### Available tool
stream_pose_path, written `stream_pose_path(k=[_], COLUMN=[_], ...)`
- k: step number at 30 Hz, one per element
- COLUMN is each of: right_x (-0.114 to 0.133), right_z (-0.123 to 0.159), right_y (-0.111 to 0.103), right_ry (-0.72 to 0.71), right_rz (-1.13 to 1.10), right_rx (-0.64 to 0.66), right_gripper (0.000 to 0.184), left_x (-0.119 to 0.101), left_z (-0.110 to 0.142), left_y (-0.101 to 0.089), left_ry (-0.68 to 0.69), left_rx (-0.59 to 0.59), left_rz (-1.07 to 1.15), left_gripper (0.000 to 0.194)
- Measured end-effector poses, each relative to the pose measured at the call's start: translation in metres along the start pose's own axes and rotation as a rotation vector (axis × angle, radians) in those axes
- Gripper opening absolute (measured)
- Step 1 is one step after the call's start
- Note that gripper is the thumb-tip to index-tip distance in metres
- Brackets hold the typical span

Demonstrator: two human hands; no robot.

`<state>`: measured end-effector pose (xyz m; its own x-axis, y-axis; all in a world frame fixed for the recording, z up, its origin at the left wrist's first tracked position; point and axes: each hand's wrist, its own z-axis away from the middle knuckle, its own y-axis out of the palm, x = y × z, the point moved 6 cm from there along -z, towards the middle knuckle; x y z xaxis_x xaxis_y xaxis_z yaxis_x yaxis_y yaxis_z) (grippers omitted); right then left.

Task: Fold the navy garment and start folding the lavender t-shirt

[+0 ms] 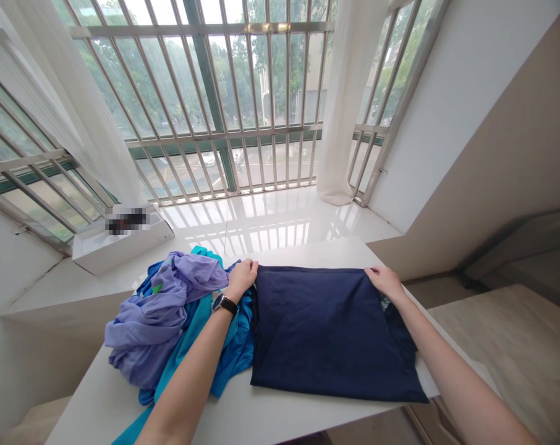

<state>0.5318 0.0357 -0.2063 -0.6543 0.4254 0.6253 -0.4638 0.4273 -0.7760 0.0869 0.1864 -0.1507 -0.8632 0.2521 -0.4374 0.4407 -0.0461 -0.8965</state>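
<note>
On white table (99, 402), navy cloth (330, 337) (lightly creased), roughly rectangular

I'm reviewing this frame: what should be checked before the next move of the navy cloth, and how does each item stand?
1. Left hand gripping the far left corner of the navy cloth: ok.
2. Right hand gripping its far right corner: ok.
3. Near right corner well inside the edge of the table: not ok, it reaches the edge.
4. Clear gap to the pile: not ok, none shows on the cloth's left.
5. Underside free of creases: cannot tell, hidden.
6. Box apart from the cloth: ok.
</note>
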Motion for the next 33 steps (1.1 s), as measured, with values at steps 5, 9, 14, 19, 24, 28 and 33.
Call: stream_pose_path(k=[5,9,14,19,24,28,33], right_x=[0.003,-0.02,-0.037,-0.034,-0.031,-0.026,-0.024], right_z=[0.045,0.108,0.171,0.192,0.201,0.205,0.21], right_y=[-0.028,-0.046,-0.039,-0.045,-0.043,-0.044,-0.046], right_ry=[-0.042,-0.007,0.042,0.087,0.098,0.125,0.195], right_rz=[0.011,-0.065,-0.128,0.042,0.17,0.257,0.353], right_rx=[-0.125,-0.097,0.054,0.019,0.148,0.096,0.136], right_gripper=[0.042,0.039,0.043,0.042,0.041,0.045,0.041], left_x=[-0.002,0.0,0.003,0.006,0.005,0.003,0.0], left_z=[0.055,0.134,0.201,0.213,0.213,0.211,0.21], left_y=[-0.035,-0.043,-0.01,0.005,0.007,0.007,0.01], left_ry=[0.048,0.11,0.071,0.011,0.032,0.016,0.024], left_rx=[-0.134,-0.047,0.192,0.211,0.265,0.256,0.23], left_rz=[0.1,0.21,0.211,0.039,-0.009,-0.066,-0.125], left_gripper=[0.024,0.026,0.022,0.02,0.022,0.024,0.021])
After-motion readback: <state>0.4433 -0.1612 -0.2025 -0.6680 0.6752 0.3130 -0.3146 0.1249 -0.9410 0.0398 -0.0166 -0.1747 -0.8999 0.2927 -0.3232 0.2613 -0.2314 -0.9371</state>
